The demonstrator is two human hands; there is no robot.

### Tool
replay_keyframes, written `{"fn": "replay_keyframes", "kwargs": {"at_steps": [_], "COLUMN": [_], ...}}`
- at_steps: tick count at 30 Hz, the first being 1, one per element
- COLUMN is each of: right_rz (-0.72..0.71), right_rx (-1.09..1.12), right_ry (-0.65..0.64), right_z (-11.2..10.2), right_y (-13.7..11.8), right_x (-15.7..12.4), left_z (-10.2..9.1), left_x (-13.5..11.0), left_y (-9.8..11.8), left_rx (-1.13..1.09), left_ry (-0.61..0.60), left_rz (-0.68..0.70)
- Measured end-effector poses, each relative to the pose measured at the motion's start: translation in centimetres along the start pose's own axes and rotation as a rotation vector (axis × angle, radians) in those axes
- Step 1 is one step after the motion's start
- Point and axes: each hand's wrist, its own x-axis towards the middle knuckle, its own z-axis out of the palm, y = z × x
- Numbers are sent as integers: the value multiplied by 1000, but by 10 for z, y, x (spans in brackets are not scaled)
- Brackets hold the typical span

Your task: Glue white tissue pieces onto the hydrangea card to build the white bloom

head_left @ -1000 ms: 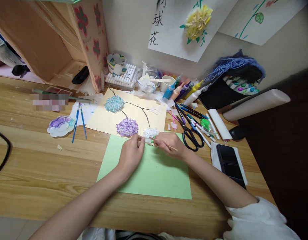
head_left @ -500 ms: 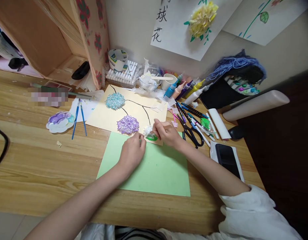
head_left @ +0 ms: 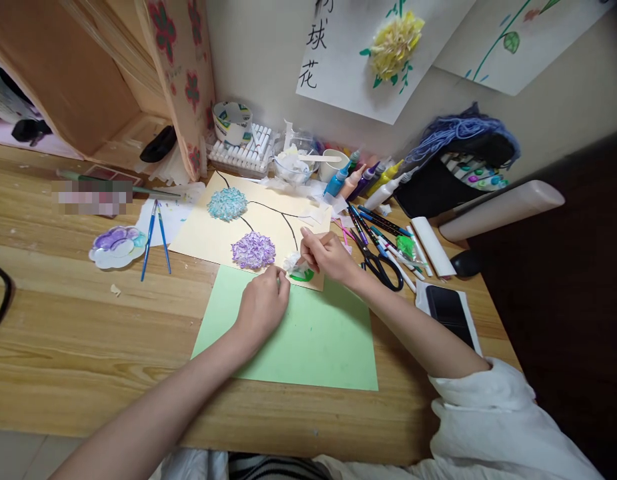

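Observation:
A cream sheet carries a blue flower cluster, a purple flower cluster and drawn dark stems. Near its lower right corner is a small white cluster above a green patch. My right hand is closed in a pinch over this white cluster; whatever the fingertips hold is hidden. My left hand rests with curled fingers at the cream sheet's lower edge, just below the purple cluster. Its fingertips are hidden too. Under both wrists lies a green sheet.
Black-handled scissors and several pens lie right of the sheet. Behind it stand a bowl of white bits, a paper cup and paint bottles. Left are two brushes and a palette. A phone lies at right.
My right hand has shifted slightly left, its fingers now further over the white cluster. My left hand stays in place. The whole view has drifted a little.

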Motion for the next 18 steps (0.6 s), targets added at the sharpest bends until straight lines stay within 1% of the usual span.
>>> {"fn": "replay_keyframes", "kwargs": {"at_steps": [2, 5, 8, 12, 18], "right_rz": [-16, -45, -75, -74, -5], "right_rx": [-12, -53, -93, -129, 17], "right_ry": [30, 21, -9, 0, 29], "right_z": [-1, -2, -1, 1, 0], "right_y": [2, 3, 0, -3, 0], "right_x": [-6, -11, -12, -8, -3], "left_z": [0, 0, 0, 1, 1], "left_x": [-1, -1, -1, -1, -1], "left_y": [0, 0, 0, -1, -1], "left_rx": [0, 5, 13, 18, 8], "left_ry": [1, 8, 6, 11, 14], "left_rz": [0, 7, 8, 15, 17]}}
